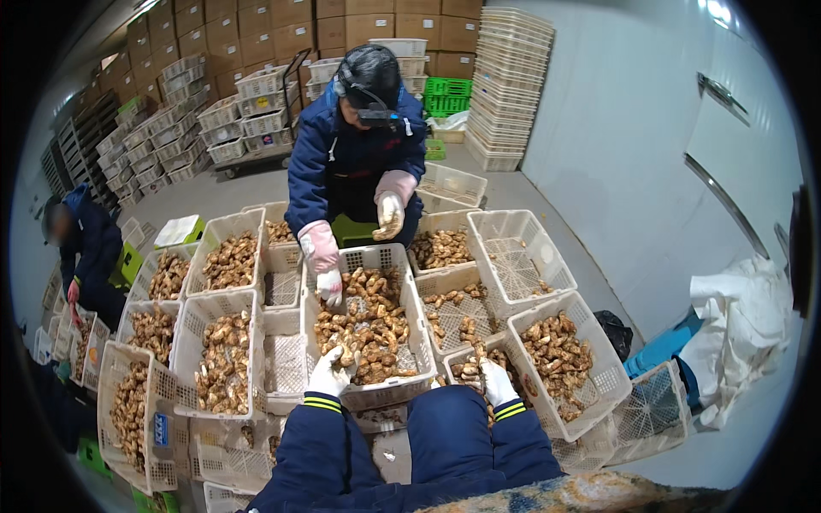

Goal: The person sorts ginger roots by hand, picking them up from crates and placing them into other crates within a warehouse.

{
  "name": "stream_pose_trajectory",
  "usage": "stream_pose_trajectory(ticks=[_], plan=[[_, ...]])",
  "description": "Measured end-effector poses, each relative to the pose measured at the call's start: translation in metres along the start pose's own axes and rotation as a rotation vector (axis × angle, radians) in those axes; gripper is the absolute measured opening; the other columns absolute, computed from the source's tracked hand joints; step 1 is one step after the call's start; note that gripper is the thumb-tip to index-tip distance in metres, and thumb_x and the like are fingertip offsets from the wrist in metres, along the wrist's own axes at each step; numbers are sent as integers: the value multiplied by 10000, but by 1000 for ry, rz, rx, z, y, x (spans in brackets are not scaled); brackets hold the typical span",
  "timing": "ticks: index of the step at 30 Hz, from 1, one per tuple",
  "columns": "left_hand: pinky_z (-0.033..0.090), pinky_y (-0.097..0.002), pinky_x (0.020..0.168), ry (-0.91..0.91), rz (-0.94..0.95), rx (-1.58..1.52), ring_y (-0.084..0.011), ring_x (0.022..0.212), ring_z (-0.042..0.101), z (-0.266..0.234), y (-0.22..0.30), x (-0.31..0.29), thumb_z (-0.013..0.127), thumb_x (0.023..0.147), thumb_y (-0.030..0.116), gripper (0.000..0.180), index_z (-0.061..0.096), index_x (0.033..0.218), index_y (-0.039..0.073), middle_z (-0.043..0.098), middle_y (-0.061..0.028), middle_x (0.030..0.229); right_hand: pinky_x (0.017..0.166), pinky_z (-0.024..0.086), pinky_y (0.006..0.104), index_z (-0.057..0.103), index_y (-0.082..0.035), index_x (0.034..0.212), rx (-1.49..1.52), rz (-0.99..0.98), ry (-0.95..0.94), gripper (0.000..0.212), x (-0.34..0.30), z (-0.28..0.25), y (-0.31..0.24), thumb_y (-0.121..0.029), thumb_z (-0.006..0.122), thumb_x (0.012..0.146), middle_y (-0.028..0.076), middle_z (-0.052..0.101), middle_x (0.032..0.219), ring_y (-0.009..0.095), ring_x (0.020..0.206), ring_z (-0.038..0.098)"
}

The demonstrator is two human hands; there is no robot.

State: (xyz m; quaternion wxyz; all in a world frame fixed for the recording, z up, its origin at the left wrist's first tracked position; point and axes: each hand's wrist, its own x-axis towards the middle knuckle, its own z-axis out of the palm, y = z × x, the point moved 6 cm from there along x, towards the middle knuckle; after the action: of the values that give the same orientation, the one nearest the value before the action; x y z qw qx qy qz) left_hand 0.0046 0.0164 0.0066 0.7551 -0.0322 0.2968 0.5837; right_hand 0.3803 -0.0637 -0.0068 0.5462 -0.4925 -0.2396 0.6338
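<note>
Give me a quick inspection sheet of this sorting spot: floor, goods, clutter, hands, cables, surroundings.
Surface: grey concrete floor, crowded with crates.
Job's things: central white plastic lattice crate heaped with brown mushrooms; neighbouring crates partly filled.
Clutter: crumpled white sheet, black bag.
Hands: left hand, white-gloved, on the mushrooms in the central crate; right hand, white-gloved, over a smaller crate; grip unclear.
Cables: nothing seen.
Surroundings: co-worker in blue jacket opposite, stacked empty crates, cardboard boxes.
</note>
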Motion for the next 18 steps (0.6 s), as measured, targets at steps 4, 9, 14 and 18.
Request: stream_pose_trajectory(ticks=[4, 9, 14, 18], plan=[[558, -410, 864, -99, 40, 125, -280, 985, 631, -8, -2, 19, 560, 914, 43, 187, 594, 1089, -15, 646, -126, 1057, 883, 491, 382, 617, 69, 1141, -1094, -165, -13, 527, 40, -60, 34, -409, 469, 975, 236, 671, 1070, 346, 1010, 639], [559, -395, 879, -59, 29, 6, -282, 995, 627, -15, 8, 15, 566, 902, 4, 234, 581, 1134, -23, 638, -149, 1081, 942, 438, 417, 563, 113, 1187, -1084, -132, 198, 641, 93, -48, 30, -460, 559, 900, 336, 601, 1131, 440, 1120, 557], [544, -454, 891, -96, 4, -110, -312, 989, 637, -1, 11, 6, 602, 913, 93, 246, 603, 1147, 17, 646, -138, 1132, 929, 462, 374, 447, 55, 1348, -803, -359, 206, 589, 78, 89, -43, -338, 570, 927, 272, 589, 1222, 341, 1084, 596], [503, -449, 967, -109, -178, -186, -316, 1116, 590, 2, 10, 12, 597, 941, 180, 316, 564, 1225, 46, 589, -159, 1256, 993, 419, 339, 459, 19, 1355, -1028, -619, -59, 547, 70, 190, -24, -280, 613, 923, 212, 600, 1221, 281, 1154, 553]])
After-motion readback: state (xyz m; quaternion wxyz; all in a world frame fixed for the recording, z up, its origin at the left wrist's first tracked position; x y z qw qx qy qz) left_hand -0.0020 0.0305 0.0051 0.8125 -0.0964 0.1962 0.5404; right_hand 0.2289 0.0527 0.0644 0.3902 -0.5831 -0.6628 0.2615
